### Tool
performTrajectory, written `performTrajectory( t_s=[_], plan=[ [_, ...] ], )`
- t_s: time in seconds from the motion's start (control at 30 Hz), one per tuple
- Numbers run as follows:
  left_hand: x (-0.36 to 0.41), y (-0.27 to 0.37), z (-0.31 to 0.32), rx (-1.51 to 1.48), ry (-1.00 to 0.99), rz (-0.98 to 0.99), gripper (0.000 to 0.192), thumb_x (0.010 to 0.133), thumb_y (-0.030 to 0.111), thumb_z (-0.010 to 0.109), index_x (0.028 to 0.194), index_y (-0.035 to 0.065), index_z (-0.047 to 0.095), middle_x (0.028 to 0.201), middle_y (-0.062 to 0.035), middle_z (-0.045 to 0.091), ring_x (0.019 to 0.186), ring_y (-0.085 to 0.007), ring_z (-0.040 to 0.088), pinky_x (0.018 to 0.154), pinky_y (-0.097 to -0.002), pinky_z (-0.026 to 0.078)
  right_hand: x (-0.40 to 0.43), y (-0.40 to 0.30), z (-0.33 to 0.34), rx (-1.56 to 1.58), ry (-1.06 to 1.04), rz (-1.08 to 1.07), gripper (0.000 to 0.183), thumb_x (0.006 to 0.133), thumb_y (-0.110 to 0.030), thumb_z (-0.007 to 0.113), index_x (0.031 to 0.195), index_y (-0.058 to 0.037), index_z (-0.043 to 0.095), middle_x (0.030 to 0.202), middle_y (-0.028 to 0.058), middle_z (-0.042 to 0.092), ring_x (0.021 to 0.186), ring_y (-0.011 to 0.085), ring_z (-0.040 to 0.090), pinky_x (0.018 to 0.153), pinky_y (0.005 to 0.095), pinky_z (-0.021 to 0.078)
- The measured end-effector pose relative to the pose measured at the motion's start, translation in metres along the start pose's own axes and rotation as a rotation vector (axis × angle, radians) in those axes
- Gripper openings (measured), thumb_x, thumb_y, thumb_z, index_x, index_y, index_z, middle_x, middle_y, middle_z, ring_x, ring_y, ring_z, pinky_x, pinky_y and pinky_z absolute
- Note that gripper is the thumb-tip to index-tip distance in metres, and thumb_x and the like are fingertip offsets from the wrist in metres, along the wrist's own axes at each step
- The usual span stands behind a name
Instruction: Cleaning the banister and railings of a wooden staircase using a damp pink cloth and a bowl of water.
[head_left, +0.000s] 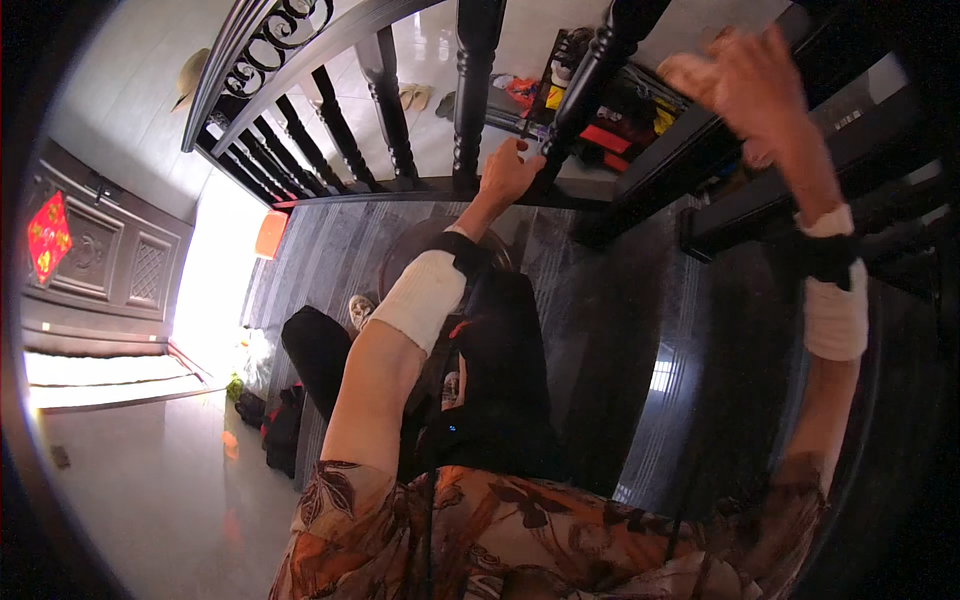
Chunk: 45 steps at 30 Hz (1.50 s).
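Black turned balusters (474, 97) stand in a row in front of me. My left hand (508, 171) is beside the base of one thick baluster (574, 97), its fingers curled; whether it touches the wood or holds anything small I cannot tell. My right hand (750, 90) is raised at the upper right over the dark rails, blurred, its fingers spread and nothing seen in it. White wrist bands with black straps are on both forearms. Below my left forearm is a round brown object (397, 259), partly hidden by my arm and knee.
Behind the balusters lie a rack with shoes and bright items (607, 139) and a pair of beige slippers (414, 97). An orange container (271, 234) stands by the bright doorway, left. Dark bags (283, 431) lie at the lower left. A carved door (105, 247) is at far left.
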<state>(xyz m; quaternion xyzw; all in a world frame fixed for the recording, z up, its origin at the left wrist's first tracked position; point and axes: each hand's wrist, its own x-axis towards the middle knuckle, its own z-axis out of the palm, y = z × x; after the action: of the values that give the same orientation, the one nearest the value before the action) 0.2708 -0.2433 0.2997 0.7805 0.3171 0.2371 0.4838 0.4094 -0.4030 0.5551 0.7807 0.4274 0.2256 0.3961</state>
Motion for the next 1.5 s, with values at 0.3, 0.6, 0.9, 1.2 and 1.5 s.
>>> performTrajectory(
  t_s=[0.3,0.6,0.9,1.2,1.5],
  plan=[
    [-0.038,-0.031,-0.042,-0.092,-0.048,-0.116,0.043,0.077,0.026,0.065,0.109,-0.0004,0.056,0.092,-0.0174,0.064,0.088,-0.0264,0.062,0.078,-0.0343,0.047,0.022,-0.174,0.174,0.292,0.032,-0.374,0.036,0.072,-0.025,0.065,0.101,-0.0033,0.062,0.086,0.0112,0.057,0.084,0.0262,0.051,0.092,0.0513,0.0232],
    [-0.051,-0.093,-0.056,0.005,0.043,-0.128,0.036,0.078,0.025,0.064,0.104,-0.0003,0.058,0.092,-0.0158,0.064,0.087,-0.0249,0.062,0.078,-0.0334,0.047,0.034,-0.273,0.216,0.519,0.498,-0.118,0.055,0.078,-0.028,0.061,0.123,-0.0010,0.045,0.098,0.0152,0.053,0.094,0.0309,0.048,0.090,0.0448,0.0284],
    [-0.053,-0.093,-0.035,0.004,-0.040,-0.136,0.034,0.079,0.023,0.062,0.105,-0.0003,0.058,0.093,-0.0153,0.063,0.087,-0.0234,0.061,0.077,-0.0329,0.048,0.090,-0.282,0.209,1.306,-0.193,-0.447,0.031,0.080,-0.029,0.058,0.095,-0.0021,0.058,0.080,0.0107,0.060,0.068,0.0208,0.055,0.078,0.0387,0.0429],
    [-0.061,-0.075,-0.037,-0.010,-0.036,-0.052,0.035,0.079,0.023,0.062,0.104,-0.0017,0.058,0.089,-0.0141,0.064,0.082,-0.0199,0.062,0.074,-0.0316,0.048,0.046,-0.300,0.192,1.002,0.555,-0.043,0.034,0.081,-0.027,0.056,0.096,0.0028,0.054,0.096,0.0184,0.056,0.090,0.0290,0.051,0.086,0.0420,0.0373],
    [-0.069,-0.075,-0.019,-0.089,-0.092,-0.140,0.032,0.076,0.022,0.064,0.098,-0.0004,0.059,0.090,-0.0173,0.064,0.086,-0.0274,0.062,0.077,-0.0348,0.047,0.009,-0.324,0.203,0.963,0.569,-0.050,0.061,0.079,-0.020,0.060,0.125,0.0105,0.034,0.122,0.0262,0.043,0.120,0.0379,0.036,0.105,0.0468,0.0199]
  ],
)
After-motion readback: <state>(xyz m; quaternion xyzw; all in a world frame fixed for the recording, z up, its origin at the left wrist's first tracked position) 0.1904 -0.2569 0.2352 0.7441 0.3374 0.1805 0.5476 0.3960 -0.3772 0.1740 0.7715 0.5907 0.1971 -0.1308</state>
